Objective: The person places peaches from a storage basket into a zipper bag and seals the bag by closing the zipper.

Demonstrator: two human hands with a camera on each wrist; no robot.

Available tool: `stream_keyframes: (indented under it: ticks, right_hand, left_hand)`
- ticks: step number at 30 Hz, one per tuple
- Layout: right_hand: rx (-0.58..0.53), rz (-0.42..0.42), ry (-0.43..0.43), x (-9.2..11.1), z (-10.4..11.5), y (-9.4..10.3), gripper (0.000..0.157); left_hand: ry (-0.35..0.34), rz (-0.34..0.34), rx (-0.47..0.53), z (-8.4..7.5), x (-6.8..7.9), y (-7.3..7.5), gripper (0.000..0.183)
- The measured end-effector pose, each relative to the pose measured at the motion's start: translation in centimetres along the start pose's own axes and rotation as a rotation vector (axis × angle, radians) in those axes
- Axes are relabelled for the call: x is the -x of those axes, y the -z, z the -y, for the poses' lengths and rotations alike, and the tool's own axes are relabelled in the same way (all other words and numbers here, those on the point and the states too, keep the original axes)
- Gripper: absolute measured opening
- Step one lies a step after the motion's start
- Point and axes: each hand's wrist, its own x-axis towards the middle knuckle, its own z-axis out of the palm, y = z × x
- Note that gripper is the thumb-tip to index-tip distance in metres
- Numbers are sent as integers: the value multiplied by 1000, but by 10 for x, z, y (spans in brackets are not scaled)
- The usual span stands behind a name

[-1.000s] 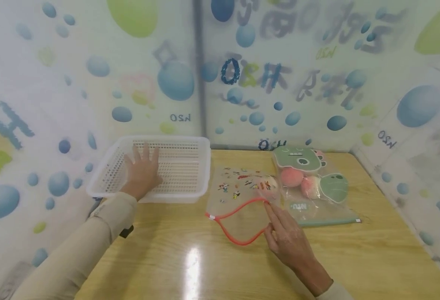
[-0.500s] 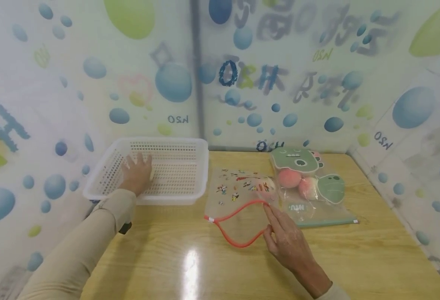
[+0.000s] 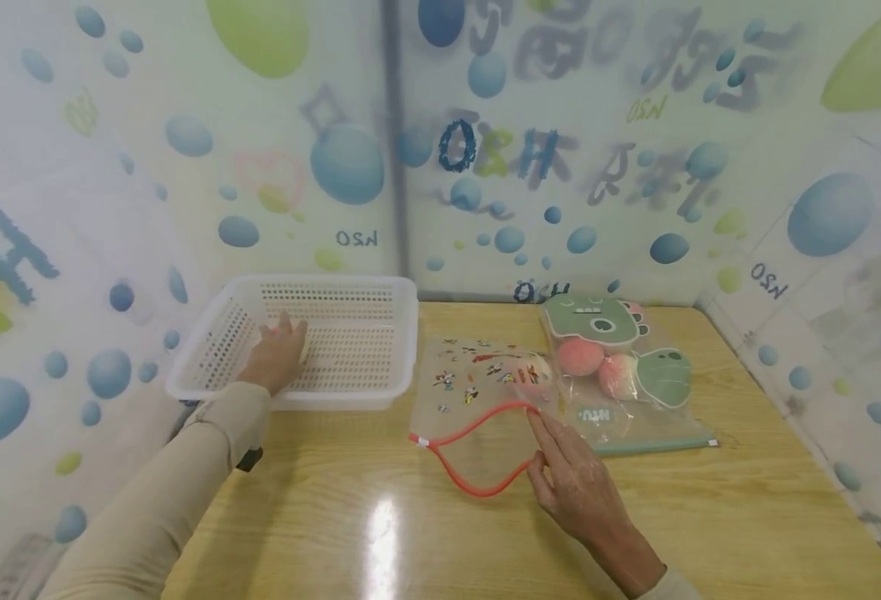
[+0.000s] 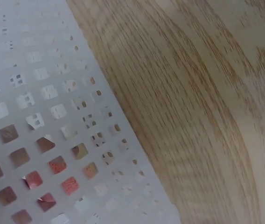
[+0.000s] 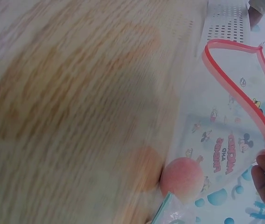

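My left hand (image 3: 275, 354) reaches down into a white plastic basket (image 3: 402, 333), fingers curled around a peach that it mostly hides. Through the basket's holes in the left wrist view, pink-red bits of the peach (image 4: 70, 185) show. My right hand (image 3: 578, 483) pinches the red-edged mouth of a clear zip bag (image 3: 440, 400) with cartoon prints, keeping that mouth spread apart. One peach (image 5: 181, 178) lies inside this bag, near its far right corner. The white slider (image 3: 423, 442) sits at the left end of the red edge.
Right of the cartoon bag lies a second clear bag (image 3: 598, 433) with green dinosaur prints and a green zip edge. Pink peaches (image 3: 581, 357) show inside it. Both bags and the basket rest on a wooden table (image 3: 320, 517) against patterned walls.
My left hand has gone lower into the basket, and its spread fingers have curled in around the peach. The right hand keeps its pinch on the bag's edge.
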Motion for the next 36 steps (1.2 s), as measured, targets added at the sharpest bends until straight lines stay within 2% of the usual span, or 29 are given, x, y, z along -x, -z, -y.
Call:
stream_keyframes:
  ticks: [10, 23, 31, 36]
  right_hand:
    - [-1, -40, 13, 2, 1, 1, 51]
    - [-26, 16, -12, 1, 2, 4, 54]
    - [-29, 14, -10, -4, 3, 3, 55]
    - [-8, 2, 6, -5, 2, 3, 53]
  left_hand:
    - [-52, -28, -43, -5, 11, 7, 65]
    - [-59, -34, 6, -4, 17, 11, 66]
    - [-112, -137, 39, -1, 22, 8, 67]
    - [-137, -184, 111, 1, 23, 7, 68]
